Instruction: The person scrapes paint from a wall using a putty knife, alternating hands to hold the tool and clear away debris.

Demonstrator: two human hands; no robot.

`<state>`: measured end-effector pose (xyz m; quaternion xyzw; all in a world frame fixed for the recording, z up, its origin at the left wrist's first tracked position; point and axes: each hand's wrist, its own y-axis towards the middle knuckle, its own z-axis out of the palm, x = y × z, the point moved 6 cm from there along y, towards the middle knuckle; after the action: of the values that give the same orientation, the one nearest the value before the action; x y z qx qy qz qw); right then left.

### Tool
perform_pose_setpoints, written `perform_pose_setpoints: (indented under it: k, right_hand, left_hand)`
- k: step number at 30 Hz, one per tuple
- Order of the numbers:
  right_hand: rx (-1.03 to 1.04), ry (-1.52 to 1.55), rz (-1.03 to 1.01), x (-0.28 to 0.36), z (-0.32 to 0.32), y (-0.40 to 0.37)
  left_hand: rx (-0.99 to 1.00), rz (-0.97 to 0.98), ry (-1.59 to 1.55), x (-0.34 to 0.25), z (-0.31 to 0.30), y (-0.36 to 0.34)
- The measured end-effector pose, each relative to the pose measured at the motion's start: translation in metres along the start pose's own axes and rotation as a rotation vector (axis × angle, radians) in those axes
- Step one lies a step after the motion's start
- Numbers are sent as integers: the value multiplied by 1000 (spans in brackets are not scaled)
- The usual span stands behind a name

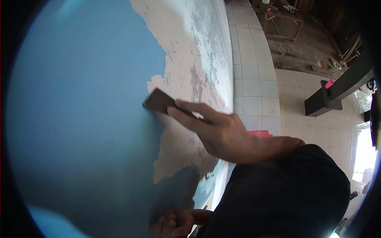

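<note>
My right hand (pixel 224 133) grips a dark, flat rectangular block (pixel 160 101), its fingers stretched along the near end. The block's far end overlaps the border between the blue paint (pixel 91 87) and a bare beige patch (pixel 178 51) on the wall. Lower down in the view, my left hand (pixel 173 224) is close by the shaded part of the wall, fingers curled inward and nothing showing in them. Grey and white scuffs (pixel 206 39) mark the patch, and its edge against the blue is ragged.
A tiled strip (pixel 254 71) runs along the wall's base, with a pink object (pixel 260 133) partly behind my wrist. Beyond stand a dark post (pixel 351 83) with a pink cup (pixel 329 83) on its base, and a wooden table (pixel 281 14) with items on it.
</note>
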<state>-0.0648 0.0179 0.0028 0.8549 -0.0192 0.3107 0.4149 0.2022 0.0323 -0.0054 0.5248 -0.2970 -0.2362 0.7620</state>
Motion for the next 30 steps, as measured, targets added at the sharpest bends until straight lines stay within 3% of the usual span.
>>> perform_pose_setpoints:
  k: [11,14,17,23,26,30]
  right_hand:
    - [-27,-18,9,-9,-4,11]
    - [-7,-16,23,-7,-4,9]
    - [-9,-9,-7,-13,2,1]
    - [3,14,37,-20,3,0]
    - [19,16,57,-25,1,1]
    - [2,58,105,-26,2,2]
  left_hand:
    - [-116,-31,-116,-1,6,0]
    - [39,7,42,-3,1,3]
    - [39,-5,-2,-1,2,2]
    - [-67,-49,-100,-10,14,7]
    - [-269,-22,-135,-14,20,4]
    - [-239,-50,-153,-10,15,4]
